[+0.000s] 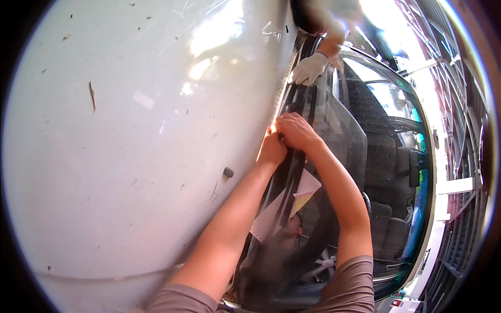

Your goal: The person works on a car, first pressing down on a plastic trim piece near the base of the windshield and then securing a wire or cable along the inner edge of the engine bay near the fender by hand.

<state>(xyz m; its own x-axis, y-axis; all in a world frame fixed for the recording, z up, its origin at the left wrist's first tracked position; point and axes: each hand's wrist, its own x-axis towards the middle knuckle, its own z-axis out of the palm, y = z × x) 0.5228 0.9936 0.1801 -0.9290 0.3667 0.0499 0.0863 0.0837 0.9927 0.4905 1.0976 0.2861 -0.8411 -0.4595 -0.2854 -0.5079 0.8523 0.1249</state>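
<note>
A black plastic cowl trim [296, 156] runs along the base of the car's windshield [339, 156]. My left hand [272, 148] and my right hand [296, 131] meet at its hood-side edge, both with fingers closed on it. What lies under my fingertips is mostly hidden. Farther along the trim, a co-worker's white-gloved hand [309, 69] rests on its far end. Left of my forearm, a small dark cylindrical piece [228, 172] sits on the pale hood [130, 182].
Papers [308, 187], pink and yellow, show through or on the glass by my right forearm. Dark seats [383, 208] appear inside the car. Dry leaf bits [92, 97] are scattered over the hood. Metal roof framing [459, 104] spans the far right.
</note>
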